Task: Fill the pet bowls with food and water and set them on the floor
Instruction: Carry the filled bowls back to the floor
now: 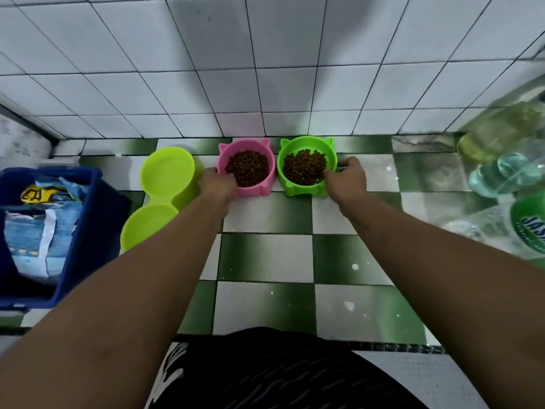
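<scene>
Closest to the camera there is dark cloth [265, 376] with pale stripes. After it comes the floor [265, 258] of green and white squares, and two bare forearms reach forward over it.

At the left edge of the floor stands a blue crate [79, 231] with a blue and white bag [38, 225] inside. At the right edge lie some clear bottles [501, 172], blurred; one has a green label.

A little farther, right of the crate, a yellow-green double bowl [160, 196] rests on the floor. I cannot tell if there is water in it.

The hands are apart. The left hand [216, 184] grips the near left rim of the pink bowl [256, 190]. The right hand [346, 178] grips the right rim of the green bowl [300, 190]. Both bowls hold brown kibble [247, 168]. They stand just beside each other at the far edge of the floor, close to the white tiled wall [265, 69].
</scene>
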Action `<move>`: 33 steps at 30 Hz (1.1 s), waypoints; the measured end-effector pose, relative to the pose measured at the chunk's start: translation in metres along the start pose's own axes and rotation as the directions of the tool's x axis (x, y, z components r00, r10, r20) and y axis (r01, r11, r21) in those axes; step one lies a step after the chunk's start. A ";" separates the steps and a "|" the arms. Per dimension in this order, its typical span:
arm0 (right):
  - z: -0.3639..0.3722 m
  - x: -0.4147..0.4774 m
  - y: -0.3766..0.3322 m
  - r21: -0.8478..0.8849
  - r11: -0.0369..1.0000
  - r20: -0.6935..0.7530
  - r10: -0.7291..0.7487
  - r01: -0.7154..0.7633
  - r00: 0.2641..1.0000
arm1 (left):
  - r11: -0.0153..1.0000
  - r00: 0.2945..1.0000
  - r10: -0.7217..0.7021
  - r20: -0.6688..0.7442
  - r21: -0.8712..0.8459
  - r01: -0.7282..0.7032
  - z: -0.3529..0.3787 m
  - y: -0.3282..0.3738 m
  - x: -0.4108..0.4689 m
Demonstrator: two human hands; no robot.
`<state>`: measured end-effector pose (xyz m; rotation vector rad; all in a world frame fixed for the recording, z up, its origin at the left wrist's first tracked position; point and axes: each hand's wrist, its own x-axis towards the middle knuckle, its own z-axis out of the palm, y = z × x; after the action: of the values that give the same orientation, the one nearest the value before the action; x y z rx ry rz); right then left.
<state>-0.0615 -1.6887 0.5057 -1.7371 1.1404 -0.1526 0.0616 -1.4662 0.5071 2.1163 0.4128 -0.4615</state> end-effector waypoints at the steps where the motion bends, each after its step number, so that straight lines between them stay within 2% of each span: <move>1: 0.001 0.000 -0.001 0.015 1.000 0.000 0.000 0.000 1.000 | 1.000 1.000 0.007 -0.005 0.002 -0.007 0.000 0.001 0.002; 7: -0.001 0.000 -0.009 0.130 0.991 0.005 0.027 -0.027 1.000 | 0.996 0.995 0.081 -0.054 -0.031 -0.082 0.003 0.008 0.003; 15: -0.012 0.004 -0.007 0.215 0.976 0.097 0.026 -0.046 0.995 | 0.991 0.989 0.094 0.117 -0.106 -0.082 0.000 0.012 0.004; 23: -0.025 -0.011 -0.002 0.268 0.962 0.106 0.018 -0.046 0.994 | 0.982 0.979 0.118 0.169 -0.168 -0.089 -0.017 0.008 -0.018; 30: -0.038 -0.039 -0.004 0.292 0.956 0.113 -0.020 -0.013 0.993 | 0.975 0.980 0.157 0.119 -0.175 -0.135 -0.042 -0.001 -0.054; 33: -0.045 -0.052 -0.016 0.316 0.949 0.078 -0.034 0.008 0.996 | 0.960 0.980 0.173 0.097 -0.239 -0.146 -0.064 0.000 -0.070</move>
<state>-0.1049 -1.6794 0.5600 -1.4572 0.9777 -0.2599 0.0111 -1.4206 0.5736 1.8691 0.2140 -0.4199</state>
